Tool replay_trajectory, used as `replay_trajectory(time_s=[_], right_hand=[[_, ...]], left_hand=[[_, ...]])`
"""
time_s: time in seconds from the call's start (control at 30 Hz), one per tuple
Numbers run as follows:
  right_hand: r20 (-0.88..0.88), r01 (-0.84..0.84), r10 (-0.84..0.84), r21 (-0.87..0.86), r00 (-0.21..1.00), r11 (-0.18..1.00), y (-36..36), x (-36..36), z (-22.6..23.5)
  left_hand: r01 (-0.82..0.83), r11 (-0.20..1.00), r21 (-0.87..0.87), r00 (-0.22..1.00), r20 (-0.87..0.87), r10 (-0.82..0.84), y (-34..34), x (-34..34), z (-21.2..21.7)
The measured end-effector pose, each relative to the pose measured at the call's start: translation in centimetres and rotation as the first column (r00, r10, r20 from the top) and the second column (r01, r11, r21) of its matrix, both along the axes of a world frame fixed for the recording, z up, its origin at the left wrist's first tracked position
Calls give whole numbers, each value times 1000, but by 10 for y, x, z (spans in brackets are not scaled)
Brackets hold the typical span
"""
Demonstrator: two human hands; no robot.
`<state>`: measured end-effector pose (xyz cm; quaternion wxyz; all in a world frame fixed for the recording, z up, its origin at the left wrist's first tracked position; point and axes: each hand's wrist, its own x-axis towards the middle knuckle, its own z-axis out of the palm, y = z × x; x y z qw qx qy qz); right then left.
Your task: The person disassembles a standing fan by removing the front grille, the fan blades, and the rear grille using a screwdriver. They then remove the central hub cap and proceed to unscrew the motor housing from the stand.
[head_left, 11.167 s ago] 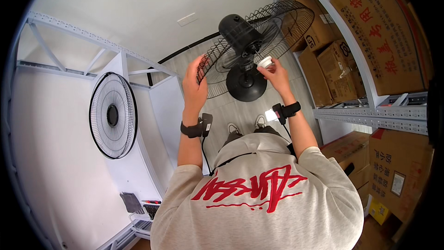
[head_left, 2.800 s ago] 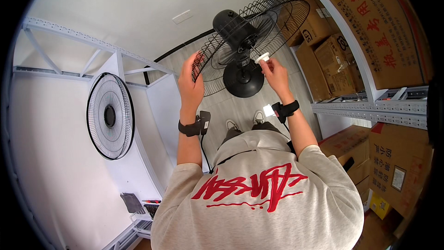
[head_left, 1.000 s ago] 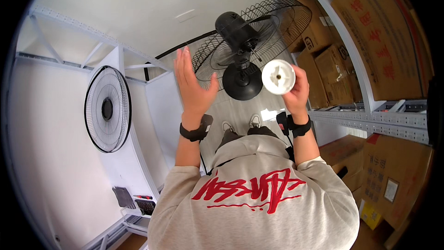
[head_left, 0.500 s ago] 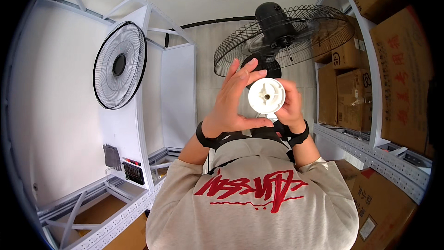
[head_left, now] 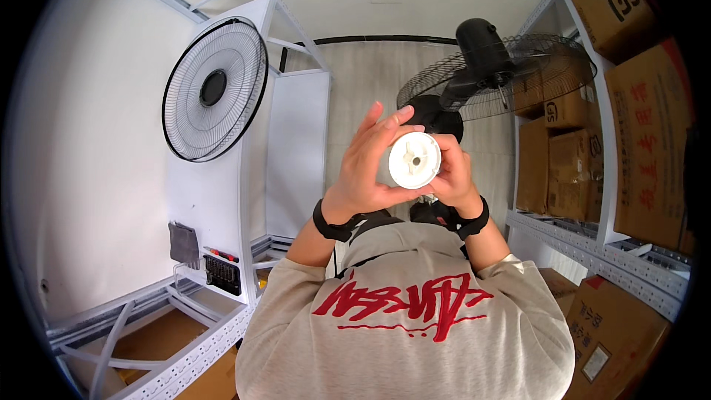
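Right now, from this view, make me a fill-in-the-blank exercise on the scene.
1. The right hand holds a round part coloured ____.
2. The separate fan grille appears on the ____ side of the picture.
3. The base of the black fan rests on the ____.
Missing words: white; left; floor.

Two hands meet in front of the person's body, the bare forearms (head_left: 311,245) angling inward from either side. The left hand (head_left: 364,172) curves into a wide C, its parted fingers (head_left: 375,138) rising toward the upper right while its thumb (head_left: 397,195) stretches across below; how firmly it presses, if at all, cannot be told. The right hand (head_left: 456,178), the more compact of the pair, is closed in a hold, fingers curled and turned leftward. The dark-banded wrists (head_left: 330,221) stand roughly level, with the left thumb's tip just beside the right hand.
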<state>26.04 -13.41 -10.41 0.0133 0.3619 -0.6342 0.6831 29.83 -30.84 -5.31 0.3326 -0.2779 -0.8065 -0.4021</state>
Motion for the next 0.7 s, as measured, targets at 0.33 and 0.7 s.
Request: replay_trajectory(time_s=[0.33, 0.7], right_hand=[[96, -103, 105, -27, 990, 994, -64, 21, 10], [-78, -94, 101, 87, 992, 992, -142, 36, 10]], left_hand=[[-57, 998, 25, 997, 46, 56, -59, 37, 6], [-182, 983, -15, 981, 65, 183, -135, 75, 11]])
